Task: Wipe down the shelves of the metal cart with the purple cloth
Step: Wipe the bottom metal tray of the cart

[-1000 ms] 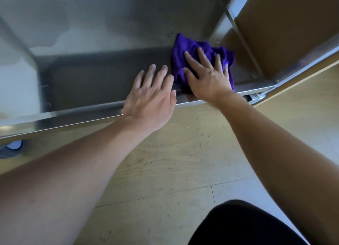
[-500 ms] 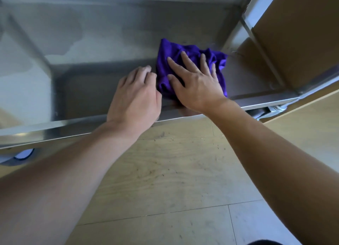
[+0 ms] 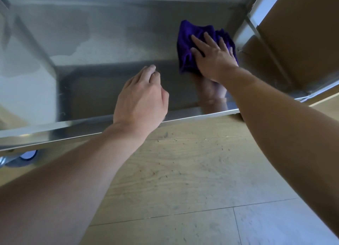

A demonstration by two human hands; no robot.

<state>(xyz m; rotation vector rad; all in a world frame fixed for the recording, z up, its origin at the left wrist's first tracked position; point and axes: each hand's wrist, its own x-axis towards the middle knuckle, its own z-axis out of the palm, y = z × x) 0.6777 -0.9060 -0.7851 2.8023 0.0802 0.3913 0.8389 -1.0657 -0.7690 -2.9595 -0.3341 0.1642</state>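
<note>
The cloth (image 3: 185, 48) lies bunched on the cart's shelf (image 3: 110, 86), in the upper right of the frame, close to the shelf's right end and a post (image 3: 266, 48). The right hand (image 3: 213, 60) lies flat on top of it, fingers straight and spread, pressing it onto the metal; the hand's reflection shows in the shelf just below. The left hand (image 3: 141, 99) sits at the centre of the frame, above the shelf's front rim (image 3: 73, 127), well apart from the cloth. Its fingers are curled in and grasp nothing; whether its heel touches the rim cannot be told. A wheel (image 3: 27, 157) shows at lower left under the rim, a brown box (image 3: 302, 33) stands at upper right, and wood floor (image 3: 183, 171) fills the lower frame.
</note>
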